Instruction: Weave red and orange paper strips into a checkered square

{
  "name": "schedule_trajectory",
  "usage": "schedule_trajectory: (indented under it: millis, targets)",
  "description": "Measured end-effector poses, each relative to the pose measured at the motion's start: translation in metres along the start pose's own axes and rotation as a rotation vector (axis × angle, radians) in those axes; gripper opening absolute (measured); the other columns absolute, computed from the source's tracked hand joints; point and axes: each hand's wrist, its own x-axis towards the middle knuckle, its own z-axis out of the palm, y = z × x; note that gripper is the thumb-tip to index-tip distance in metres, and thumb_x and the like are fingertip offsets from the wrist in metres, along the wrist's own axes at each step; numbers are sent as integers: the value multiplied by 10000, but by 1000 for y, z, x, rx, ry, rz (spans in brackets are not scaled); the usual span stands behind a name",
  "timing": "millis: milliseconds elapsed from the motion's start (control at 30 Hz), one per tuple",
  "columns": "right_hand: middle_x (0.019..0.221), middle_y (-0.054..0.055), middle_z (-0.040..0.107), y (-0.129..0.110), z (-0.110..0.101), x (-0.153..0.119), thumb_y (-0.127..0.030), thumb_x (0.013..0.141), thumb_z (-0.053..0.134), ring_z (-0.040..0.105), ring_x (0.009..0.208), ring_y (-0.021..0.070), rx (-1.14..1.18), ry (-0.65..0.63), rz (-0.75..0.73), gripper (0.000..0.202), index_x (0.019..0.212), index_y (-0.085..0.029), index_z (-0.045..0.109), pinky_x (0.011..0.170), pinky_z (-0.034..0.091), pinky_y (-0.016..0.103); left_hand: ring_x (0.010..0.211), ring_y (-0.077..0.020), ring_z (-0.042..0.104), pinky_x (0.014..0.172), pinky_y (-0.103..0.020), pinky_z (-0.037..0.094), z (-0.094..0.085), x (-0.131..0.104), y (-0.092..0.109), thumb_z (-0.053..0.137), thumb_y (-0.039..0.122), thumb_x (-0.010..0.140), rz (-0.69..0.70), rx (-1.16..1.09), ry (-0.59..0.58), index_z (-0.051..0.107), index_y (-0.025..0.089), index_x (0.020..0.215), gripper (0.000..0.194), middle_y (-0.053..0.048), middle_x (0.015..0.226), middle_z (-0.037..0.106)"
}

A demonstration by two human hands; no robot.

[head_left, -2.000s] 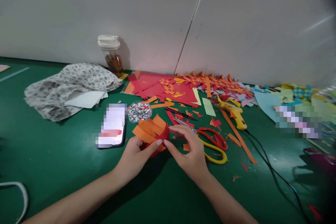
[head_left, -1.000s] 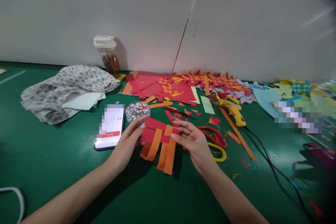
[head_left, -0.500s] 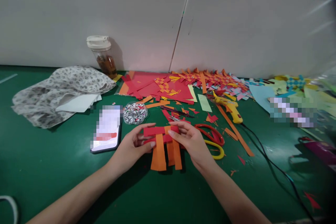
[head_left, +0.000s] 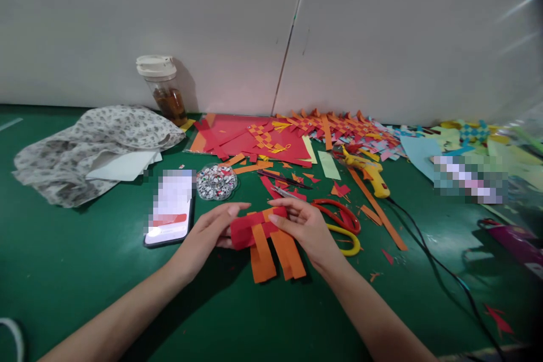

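Note:
Between my hands is a small weave of red and orange paper strips [head_left: 263, 243], with loose orange ends hanging toward me. My left hand [head_left: 210, 229] holds its left side, the fingers behind the red part and the thumb raised along the top edge. On the other side my right hand [head_left: 303, 226] pinches the weave, thumb in front and fingers behind. Scissors [head_left: 337, 220] with one red and one yellow handle loop lie just beyond my right hand. A clear flower-shaped case [head_left: 216, 182] of googly eyes sits beyond my left hand.
A phone [head_left: 170, 206] lies at left, near a patterned cloth [head_left: 97, 147] and a lidded tea bottle [head_left: 163, 90]. Red paper sheets [head_left: 237, 136] and woven paper fish [head_left: 314, 124] line the wall. A yellow glue gun [head_left: 367, 169] trails a black cord [head_left: 432, 260] rightward.
The weave has tilted, and its red strips now sit close together where a gap showed between them. My left thumb has lifted from the lower strip to the upper edge.

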Motion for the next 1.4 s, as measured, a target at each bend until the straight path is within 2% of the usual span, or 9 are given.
schedule_trajectory:
  millis: [100, 233, 333, 500, 733, 833, 1033, 1200, 1400]
  targets:
    - [855, 43, 680, -6, 2, -3, -260, 661, 696, 628, 767, 174, -69, -144, 15, 259, 909, -188, 667, 703, 495, 304, 608, -112, 564, 556, -187, 400, 1, -1, 0, 697, 358, 695, -10, 190, -43, 623, 184, 1055, 406, 14, 689, 647]
    - [792, 11, 641, -12, 8, -9, -240, 649, 702, 602, 684, 131, -117, -280, 80, 385, 1025, -199, 633, 655, 483, 264, 468, -75, 454, 474, -179, 306, 3, 0, -3, 692, 285, 696, -52, 273, -168, 651, 167, 1023, 350, 75, 502, 543]
    - [923, 26, 614, -11, 8, -9, -268, 639, 723, 584, 672, 106, -62, -211, 63, 524, 1132, -216, 554, 659, 491, 257, 479, -90, 507, 478, -184, 342, 3, 2, -5, 688, 291, 701, -52, 181, -137, 648, 177, 1033, 353, 62, 528, 601]
    - [1040, 52, 601, -7, 3, -4, -305, 621, 753, 618, 856, 161, 6, -111, 90, 558, 1119, -228, 514, 763, 504, 291, 725, -162, 659, 671, -237, 489, 2, 4, -3, 717, 306, 684, -20, -132, 10, 674, 166, 873, 239, -23, 763, 723]
    - [917, 42, 665, -4, 9, -2, -294, 628, 756, 649, 834, 180, 242, -124, 145, 467, 1040, -196, 562, 729, 535, 300, 614, -103, 651, 552, -165, 486, 5, 2, -1, 732, 273, 690, -3, -312, 162, 644, 175, 885, 235, 12, 731, 715]
    - [872, 43, 678, -2, 13, -3, -295, 619, 763, 656, 741, 164, 272, -121, 156, 452, 1021, -182, 590, 623, 544, 268, 620, -114, 654, 570, -184, 498, 7, 1, -2, 721, 276, 704, 14, -342, 174, 626, 176, 894, 235, 8, 741, 713]
    - [764, 13, 670, 0, 18, -2, -307, 610, 767, 624, 636, 121, 310, 18, 110, 291, 821, -157, 635, 623, 540, 253, 720, -105, 655, 683, -195, 504, 9, 1, -7, 684, 257, 749, 90, -348, 104, 599, 176, 910, 199, 2, 845, 706]
    - [749, 9, 669, -20, -2, 2, -312, 628, 748, 617, 685, 149, 58, 11, -80, 206, 763, -179, 665, 655, 525, 267, 805, -135, 656, 798, -261, 486, 9, 1, -5, 736, 139, 671, 149, -318, -32, 541, 187, 935, 332, 9, 843, 697]
    - [755, 27, 686, -71, -26, 6, -288, 733, 655, 617, 671, 173, -506, -275, -376, 90, 765, -214, 695, 611, 484, 271, 897, -190, 639, 866, -344, 457, 1, 4, -3, 770, 118, 593, 179, -170, -56, 503, 219, 1130, 608, -34, 940, 683]
